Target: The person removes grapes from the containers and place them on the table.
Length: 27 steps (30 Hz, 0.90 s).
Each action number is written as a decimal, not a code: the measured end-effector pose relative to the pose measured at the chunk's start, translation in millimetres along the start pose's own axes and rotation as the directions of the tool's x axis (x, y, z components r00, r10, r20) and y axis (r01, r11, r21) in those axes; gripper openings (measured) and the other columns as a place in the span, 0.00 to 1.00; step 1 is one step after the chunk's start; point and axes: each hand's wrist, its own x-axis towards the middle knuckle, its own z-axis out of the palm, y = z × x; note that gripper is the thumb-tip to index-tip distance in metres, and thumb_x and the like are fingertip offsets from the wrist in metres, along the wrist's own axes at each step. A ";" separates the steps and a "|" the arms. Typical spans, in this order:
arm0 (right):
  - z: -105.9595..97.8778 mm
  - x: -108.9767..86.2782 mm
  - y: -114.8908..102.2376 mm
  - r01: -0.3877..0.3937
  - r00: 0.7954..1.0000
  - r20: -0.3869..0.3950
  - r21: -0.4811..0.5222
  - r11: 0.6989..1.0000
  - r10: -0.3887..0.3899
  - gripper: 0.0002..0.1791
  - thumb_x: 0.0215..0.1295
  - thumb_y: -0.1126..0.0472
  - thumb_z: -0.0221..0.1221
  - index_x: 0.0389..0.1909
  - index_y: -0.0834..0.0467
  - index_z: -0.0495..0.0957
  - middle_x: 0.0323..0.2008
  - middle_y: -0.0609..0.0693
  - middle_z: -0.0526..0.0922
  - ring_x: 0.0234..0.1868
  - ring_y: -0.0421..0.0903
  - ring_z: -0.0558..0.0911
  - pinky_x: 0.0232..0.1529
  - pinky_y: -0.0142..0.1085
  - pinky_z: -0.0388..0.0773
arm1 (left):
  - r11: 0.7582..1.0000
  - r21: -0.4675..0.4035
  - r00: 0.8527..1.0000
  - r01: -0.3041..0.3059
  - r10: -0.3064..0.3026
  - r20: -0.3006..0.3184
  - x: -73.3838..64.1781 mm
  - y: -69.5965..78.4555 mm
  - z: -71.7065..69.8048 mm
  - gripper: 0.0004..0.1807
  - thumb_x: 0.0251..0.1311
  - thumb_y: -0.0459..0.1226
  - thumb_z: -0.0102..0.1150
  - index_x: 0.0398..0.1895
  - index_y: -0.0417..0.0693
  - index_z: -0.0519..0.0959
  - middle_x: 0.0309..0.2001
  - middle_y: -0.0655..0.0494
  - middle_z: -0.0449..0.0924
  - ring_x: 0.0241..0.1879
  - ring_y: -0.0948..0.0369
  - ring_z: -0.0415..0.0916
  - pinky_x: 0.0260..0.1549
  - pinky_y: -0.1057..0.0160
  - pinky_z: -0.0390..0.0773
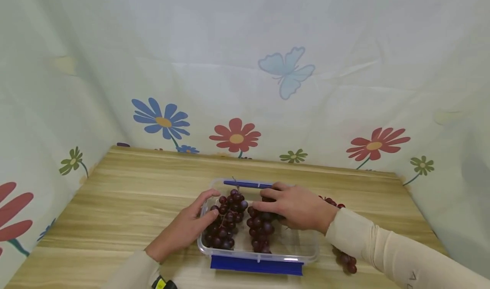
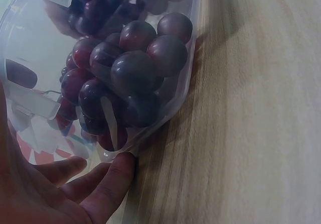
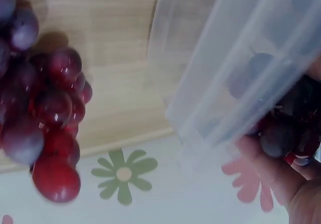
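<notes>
A clear plastic food container [image 1: 292, 255] with blue clip flaps stands on the table. My left hand [image 1: 187, 225] holds its left wall, thumb over the rim; in the left wrist view the fingers [image 2: 111, 186] lie against the outside. One bunch of dark red grapes [image 1: 226, 223] lies in the left part of the container. Beside it is a second bunch of grapes [image 1: 261, 231], its upper end gripped by my right hand [image 1: 294, 206]. In the right wrist view, fingers [image 3: 271, 171] curl round those grapes, seen past the container's translucent wall [image 3: 220, 83].
A third bunch of grapes [image 3: 45, 108] lies on the wooden table [image 1: 153, 187] to the right of the container, partly hidden by the right sleeve [image 1: 356, 233] in the head view. A white cloth [image 1: 214, 33] with flowers and a butterfly rises behind the table.
</notes>
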 end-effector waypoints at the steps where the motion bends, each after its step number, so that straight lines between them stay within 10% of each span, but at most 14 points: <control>1: -3.0 -2.1 0.7 -0.011 1.000 -0.003 0.001 1.000 0.011 0.36 0.59 0.53 0.75 0.68 0.38 0.74 0.62 0.48 0.81 0.54 0.50 0.81 0.33 0.39 0.85 | 1.000 0.003 1.000 -0.001 0.001 0.000 0.2 0.1 0.1 0.23 0.77 0.55 0.52 0.72 0.80 0.64 0.78 0.47 0.66 0.76 0.35 0.63 0.67 0.27 0.67; 14: -32.6 -38.9 14.1 -0.174 0.979 -0.105 -0.003 0.985 0.173 0.35 0.57 0.59 0.75 0.67 0.43 0.76 0.60 0.53 0.82 0.57 0.54 0.82 0.32 0.42 0.84 | 1.000 -0.003 1.000 0.019 -0.019 0.007 -0.3 2.8 -0.9 0.25 0.77 0.55 0.51 0.74 0.75 0.64 0.79 0.45 0.64 0.75 0.33 0.62 0.65 0.25 0.67; 27: -55.0 -89.6 32.1 -0.380 0.906 -0.184 0.046 0.924 0.382 0.40 0.49 0.64 0.79 0.66 0.49 0.79 0.56 0.56 0.83 0.53 0.58 0.84 0.34 0.47 0.85 | 0.999 0.006 0.999 0.039 -0.039 0.000 -1.0 5.3 -1.5 0.23 0.76 0.57 0.51 0.71 0.80 0.65 0.75 0.39 0.69 0.69 0.33 0.71 0.58 0.26 0.74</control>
